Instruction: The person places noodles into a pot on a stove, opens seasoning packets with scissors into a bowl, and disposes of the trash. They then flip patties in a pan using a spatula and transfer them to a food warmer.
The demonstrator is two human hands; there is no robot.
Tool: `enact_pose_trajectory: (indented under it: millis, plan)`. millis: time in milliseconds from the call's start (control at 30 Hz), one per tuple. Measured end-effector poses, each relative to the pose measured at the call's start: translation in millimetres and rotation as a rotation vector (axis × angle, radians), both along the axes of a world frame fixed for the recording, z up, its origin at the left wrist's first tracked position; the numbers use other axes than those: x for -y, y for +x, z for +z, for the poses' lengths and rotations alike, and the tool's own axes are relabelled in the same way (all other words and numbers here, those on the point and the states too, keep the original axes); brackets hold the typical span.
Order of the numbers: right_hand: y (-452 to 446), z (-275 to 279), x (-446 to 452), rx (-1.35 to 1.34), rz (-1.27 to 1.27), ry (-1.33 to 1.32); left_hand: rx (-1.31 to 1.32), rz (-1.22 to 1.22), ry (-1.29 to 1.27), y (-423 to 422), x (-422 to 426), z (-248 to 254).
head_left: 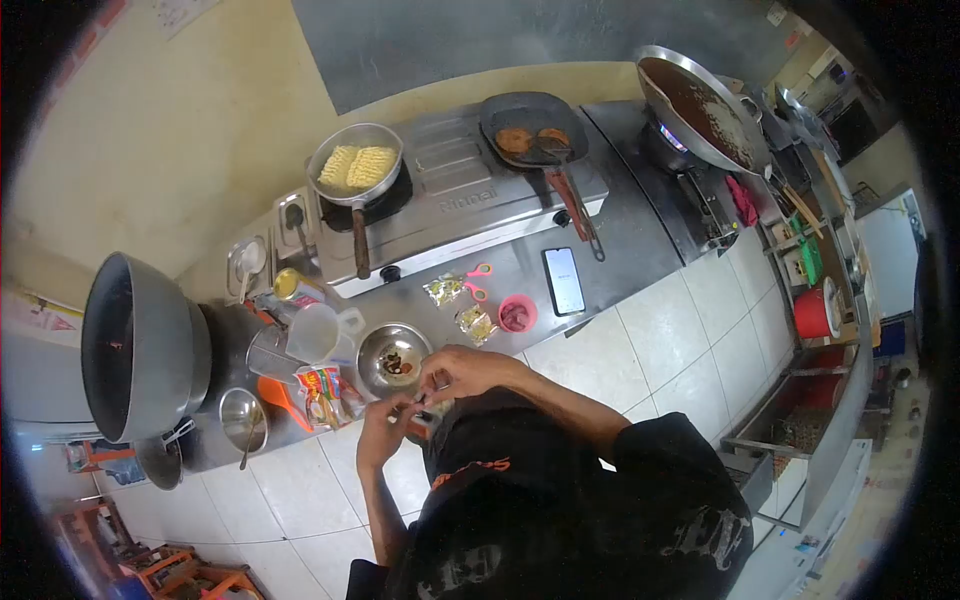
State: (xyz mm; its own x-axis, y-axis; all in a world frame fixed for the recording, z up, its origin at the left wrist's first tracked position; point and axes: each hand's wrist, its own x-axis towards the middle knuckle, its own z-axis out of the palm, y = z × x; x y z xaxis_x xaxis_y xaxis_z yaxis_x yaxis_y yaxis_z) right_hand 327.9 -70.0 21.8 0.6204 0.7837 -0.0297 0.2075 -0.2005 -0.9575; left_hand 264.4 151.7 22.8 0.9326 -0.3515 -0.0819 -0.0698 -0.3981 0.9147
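My left hand (382, 430) and my right hand (468, 371) meet in front of my body, fingers pinched around something small and dark that I cannot make out. Just beyond them stands a steel bowl (371, 352) with dark and reddish seasoning in its bottom. Two opened foil sachets, one (444, 290) farther and one (476, 324) nearer, lie to the bowl's right with pink-handled scissors (480, 292). A pink cup (518, 313) with reddish contents is beside them. Left of the bowl are a colourful food packet (325, 397) and a clear measuring jug (316, 334).
On the gas stove (465, 205) are a saucepan (357, 196) with noodle blocks and a grill pan (532, 103) with browned pieces and a spatula. A phone (564, 281) lies near the counter edge. A large wok (660, 72) stands right; a big grey pot (150, 345) stands left.
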Motion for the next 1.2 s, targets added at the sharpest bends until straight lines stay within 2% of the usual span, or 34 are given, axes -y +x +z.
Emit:
enact_pose_trajectory:
  millis: [67, 100, 167, 200, 267, 333, 367, 433, 467, 500, 567, 600, 667, 733, 767, 800, 833, 867, 900, 933, 967, 1033, 1067, 1167, 1200]
  plan:
    - [3.4, -1.2, 17.4, -0.042, 0.049, -0.006, 0.089, -0.016, 0.029, 8.2, 15.6, -0.7]
    - [2.3, 1.4, 25.6, 0.004, -0.045, 0.053, 0.091, -0.018, 0.031, 10.5, 23.0, -6.6]
    - [-2.4, 8.1, 38.9, 0.041, -0.138, 0.106, -0.080, 0.252, -0.477, 9.2, 38.0, -22.0]
    - [-4.6, 12.6, 42.6, -0.028, -0.219, 0.163, -0.087, 0.257, -0.479, 6.0, 46.1, -29.4]
    - [-9.8, 15.5, 46.4, -0.096, -0.341, 0.249, -0.259, 0.365, -0.827, 0.5, 65.5, -44.1]
    - [-10.5, 13.7, 51.1, -0.103, -0.317, 0.252, -0.411, 0.396, -1.134, -3.4, 84.4, -48.4]
    - [-11.2, 11.9, 53.5, -0.113, -0.297, 0.260, -0.413, 0.400, -1.137, -6.1, 93.6, -50.9]
    - [-9.0, 5.0, 63.2, -0.097, -0.321, 0.245, -0.447, 0.619, -1.244, -7.6, 108.5, -41.8]
    - [-6.7, -0.7, 69.3, -0.076, -0.351, 0.231, -0.448, 0.561, -1.296, -11.2, 100.8, -58.0]
    - [0.6, -16.3, 78.7, -0.080, -0.350, 0.230, -0.450, 0.564, -1.297, -12.7, 95.3, -57.6]
    - [20.6, -47.5, 104.4, -0.055, -0.690, 0.349, -0.391, 0.574, -1.298, -15.7, 88.9, -56.0]
    - [26.5, -43.1, 117.8, -0.057, -0.678, 0.338, -0.358, 0.630, -1.285, -14.3, 86.2, -52.0]
    - [28.8, -32.4, 134.6, -0.237, -0.584, 0.214, -0.311, 0.733, -1.171, -10.1, 84.2, -38.3]
    - [29.9, -45.0, 133.1, -0.210, -0.525, 0.128, -0.277, 0.767, -1.154, -8.2, 81.7, -31.8]
    - [32.3, -49.6, 133.1, -0.173, -0.471, 0.047, -0.209, 0.763, -1.023, -7.6, 81.7, -29.0]
    - [26.4, -34.2, 119.3, -0.024, -0.381, 0.045, -0.147, 0.759, -0.889, -8.1, 81.6, -28.2]
    - [16.4, -22.0, 103.2, -0.105, -0.317, 0.074, -0.148, 0.771, -0.895, -9.5, 82.3, -29.8]
    - [6.5, -8.0, 85.5, -0.184, -0.255, 0.103, -0.164, 0.746, -0.708, -10.1, 83.7, -32.5]
    - [-0.3, 15.6, 63.8, -0.036, -0.101, 0.006, -0.182, 0.729, -0.533, -12.5, 84.8, -38.3]
    - [-0.9, 12.3, 55.6, -0.013, -0.107, -0.020, -0.119, 0.723, -0.706, -11.7, 89.5, -47.2]
    - [-1.4, 9.2, 50.3, 0.009, -0.111, -0.045, -0.122, 0.739, -0.716, -15.4, 93.9, -54.1]
    - [-1.6, 13.8, 41.0, 0.102, -0.105, -0.074, -0.194, 0.855, -1.064, -16.4, 110.0, -51.2]
    - [-2.2, 15.1, 37.9, 0.196, -0.117, -0.093, -0.287, 0.833, -1.146, -20.3, 112.8, -47.1]
    - [0.6, -0.5, 53.5, 0.148, -0.113, -0.128, -0.345, 0.804, -1.284, -34.7, 121.8, -70.2]
    - [6.5, -38.1, 68.5, 0.266, -0.285, -0.023, -0.353, 0.783, -1.310, -36.4, 121.1, -64.0]
